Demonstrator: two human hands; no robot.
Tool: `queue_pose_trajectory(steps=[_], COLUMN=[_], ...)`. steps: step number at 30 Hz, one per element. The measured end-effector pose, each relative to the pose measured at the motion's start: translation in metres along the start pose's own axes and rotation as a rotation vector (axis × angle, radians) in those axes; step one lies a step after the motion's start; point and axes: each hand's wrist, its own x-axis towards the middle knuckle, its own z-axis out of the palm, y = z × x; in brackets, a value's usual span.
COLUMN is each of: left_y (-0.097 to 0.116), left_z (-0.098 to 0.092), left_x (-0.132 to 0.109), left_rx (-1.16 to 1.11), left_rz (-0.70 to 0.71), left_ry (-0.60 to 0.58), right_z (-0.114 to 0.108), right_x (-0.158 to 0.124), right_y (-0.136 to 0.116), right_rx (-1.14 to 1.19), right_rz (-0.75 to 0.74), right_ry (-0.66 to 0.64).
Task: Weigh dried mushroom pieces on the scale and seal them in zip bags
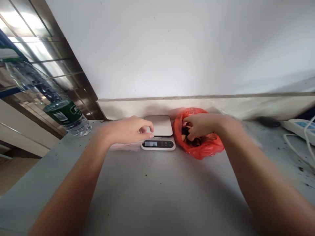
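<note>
A white kitchen scale (159, 126) with a lit display stands on the grey table against the wall. My left hand (128, 129) hovers over its left side, fingers curled, with a gap between thumb and forefinger and nothing seen in them. Right of the scale sits a crumpled red plastic bag (199, 152), its mouth open. Inside lie dark brown pieces (194, 142), too small to name. My right hand (200, 124) reaches into the bag, thumb and forefinger apart at these pieces; the other fingertips are partly hidden.
Pinkish paper sheets (125, 147) lie under my left hand. At the left table edge stands a clear plastic bottle (65, 113) with a green label. To the right are a black mouse-like object (268, 121) and a white device (299, 129) with a cable (294, 146).
</note>
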Motion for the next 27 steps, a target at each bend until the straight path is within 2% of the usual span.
queue_pose_trajectory(steps=[1, 2, 4, 7, 13, 22, 27], left_y=[0.0, 0.0, 0.002, 0.006, 0.007, 0.004, 0.002], left_z=[0.001, 0.001, 0.002, 0.002, 0.005, 0.003, -0.004], left_x=[0.001, 0.001, 0.002, 0.002, 0.003, 0.006, 0.002], left_rx=[0.001, 0.002, 0.005, 0.015, 0.023, 0.045, 0.032], left_rz=[-0.003, -0.005, -0.005, 0.003, 0.023, 0.005, -0.033], left_ry=[-0.001, -0.004, -0.013, -0.027, -0.031, -0.051, -0.06], right_z=[-0.002, -0.003, -0.006, -0.008, -0.013, -0.037, -0.05], right_x=[-0.003, -0.006, -0.012, -0.017, -0.014, -0.031, -0.042], right_y=[-0.009, -0.018, -0.031, -0.033, -0.013, -0.009, -0.015], right_rx=[-0.064, -0.093, -0.09, -0.08, -0.111, 0.006, 0.128], right_rz=[0.155, 0.225, 0.241, 0.213, 0.15, 0.105, -0.087], right_ry=[-0.114, -0.156, -0.167, -0.151, -0.111, -0.061, 0.018])
